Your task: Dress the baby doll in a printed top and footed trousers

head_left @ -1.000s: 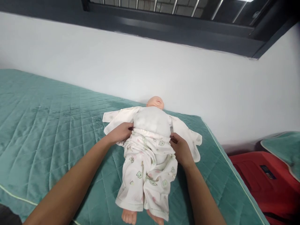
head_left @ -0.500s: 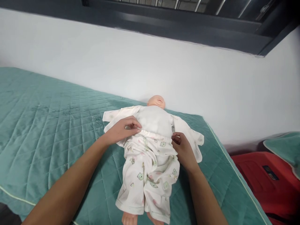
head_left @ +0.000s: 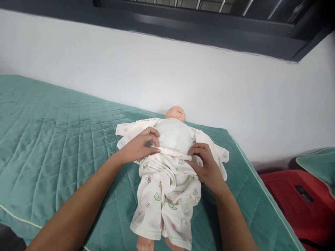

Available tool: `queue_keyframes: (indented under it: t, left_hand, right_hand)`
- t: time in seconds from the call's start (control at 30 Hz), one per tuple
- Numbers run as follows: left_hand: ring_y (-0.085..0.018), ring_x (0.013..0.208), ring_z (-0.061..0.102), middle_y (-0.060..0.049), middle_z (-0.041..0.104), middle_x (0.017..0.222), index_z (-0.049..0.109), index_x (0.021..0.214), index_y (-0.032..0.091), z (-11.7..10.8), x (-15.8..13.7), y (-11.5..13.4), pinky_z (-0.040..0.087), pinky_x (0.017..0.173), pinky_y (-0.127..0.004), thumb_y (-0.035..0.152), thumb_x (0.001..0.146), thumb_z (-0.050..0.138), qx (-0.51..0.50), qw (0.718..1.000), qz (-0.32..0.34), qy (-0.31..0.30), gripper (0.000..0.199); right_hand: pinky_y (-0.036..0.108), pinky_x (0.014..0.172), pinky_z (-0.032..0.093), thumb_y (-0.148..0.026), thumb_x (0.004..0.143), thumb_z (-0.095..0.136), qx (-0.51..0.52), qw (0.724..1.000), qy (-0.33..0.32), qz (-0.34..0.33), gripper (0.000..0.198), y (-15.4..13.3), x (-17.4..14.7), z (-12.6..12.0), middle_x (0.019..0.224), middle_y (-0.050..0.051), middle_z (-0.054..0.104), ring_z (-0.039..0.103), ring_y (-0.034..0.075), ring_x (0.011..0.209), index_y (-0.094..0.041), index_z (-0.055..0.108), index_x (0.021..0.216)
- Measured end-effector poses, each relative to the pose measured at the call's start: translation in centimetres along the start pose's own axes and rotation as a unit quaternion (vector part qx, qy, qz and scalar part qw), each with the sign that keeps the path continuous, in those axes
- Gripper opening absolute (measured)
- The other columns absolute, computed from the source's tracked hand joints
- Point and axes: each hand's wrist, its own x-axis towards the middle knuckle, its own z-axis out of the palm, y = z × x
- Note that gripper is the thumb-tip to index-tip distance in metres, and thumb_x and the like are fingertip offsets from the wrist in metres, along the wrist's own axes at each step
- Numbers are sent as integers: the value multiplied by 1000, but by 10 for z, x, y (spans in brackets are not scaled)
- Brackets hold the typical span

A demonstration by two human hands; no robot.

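Observation:
A baby doll (head_left: 175,113) lies on its back, its head by the wall and its feet toward me. On its legs are white baby pants (head_left: 150,209) printed with small green animals. A white baby top (head_left: 219,153) is spread open under it, sleeves out to both sides, and the white torso (head_left: 174,134) shows. My left hand (head_left: 140,146) has thumb and fingers curled on the waistband at the left side. At the right side of the waistband, my right hand (head_left: 206,167) pinches the fabric between thumb and fingers.
A green quilted cover (head_left: 65,146) lies beneath the doll, with a pale piped edge at right. Behind it rises a white wall (head_left: 131,69) under a dark window frame (head_left: 196,28). A red object (head_left: 290,195) with a label stands beyond the right edge.
My right hand has moved inward and up, from the doll's side onto the waistband, its thumb now in front. My left hand has shifted slightly, its fingers a little higher.

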Motion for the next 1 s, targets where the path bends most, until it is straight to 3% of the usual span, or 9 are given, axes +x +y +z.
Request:
queue_keyframes:
  t: [0.1,0.2,0.3,0.43,0.57,0.63,0.77,0.87,1.0]
  left_hand:
    - [-21,112,53,-5,55,116,59,79,19,4,2,1,40,99,-32,34,86,64,-13,1000,10,17,17]
    - [-18,98,57,-4,62,104,54,79,19,9,8,-3,43,88,-30,33,89,57,-37,998,-12,54,17]
    - [-16,80,55,0,60,84,52,83,20,13,21,-13,42,74,-28,34,91,53,-36,990,-80,109,16]
    - [-14,70,49,2,53,73,50,81,19,18,36,-29,38,66,-26,36,87,55,-97,969,-161,162,18]
    - [-11,62,43,4,48,69,50,77,18,21,36,-36,35,58,-23,39,80,63,-274,921,-215,174,24]
    - [-10,59,42,5,47,67,52,78,18,20,31,-35,33,56,-22,40,76,67,-302,911,-219,176,27]
    - [-10,59,43,4,51,66,57,80,18,13,23,-31,33,56,-23,41,76,69,-270,929,-192,167,27]
    - [-11,63,48,3,55,70,60,82,18,9,19,-32,37,60,-24,40,76,69,-266,932,-179,166,25]
    - [-12,68,50,2,57,73,59,84,18,5,15,-35,39,64,-24,40,79,67,-263,938,-174,147,24]
  right_hand:
    - [41,104,37,-30,85,67,-50,998,-20,-16,11,-1,2,0,115,7,47,49,24,114,-24,57,86]
    - [38,99,39,-31,91,57,-70,996,-35,-35,13,-7,9,3,116,7,51,51,23,110,-23,51,82]
    - [33,79,43,-35,95,50,-110,994,-26,6,18,-11,26,7,90,3,58,55,19,84,-23,47,81]
    - [29,60,33,-40,91,51,-144,985,-26,88,22,-9,55,12,62,-4,47,43,16,60,-24,44,77]
    - [27,57,33,-50,85,58,-4,987,4,161,28,5,64,18,58,-5,47,42,15,56,-25,48,78]
    - [27,56,34,-54,80,62,91,975,31,201,31,14,60,20,61,-5,51,43,14,55,-25,51,80]
    - [26,55,37,-50,73,70,264,931,65,242,33,23,51,15,66,-4,54,46,13,57,-24,52,82]
    - [25,54,36,-44,71,74,336,903,86,254,32,25,49,7,67,-5,55,47,12,56,-24,51,81]
    - [25,54,36,-44,71,75,276,923,73,260,32,29,48,0,68,-4,57,48,12,56,-23,53,79]
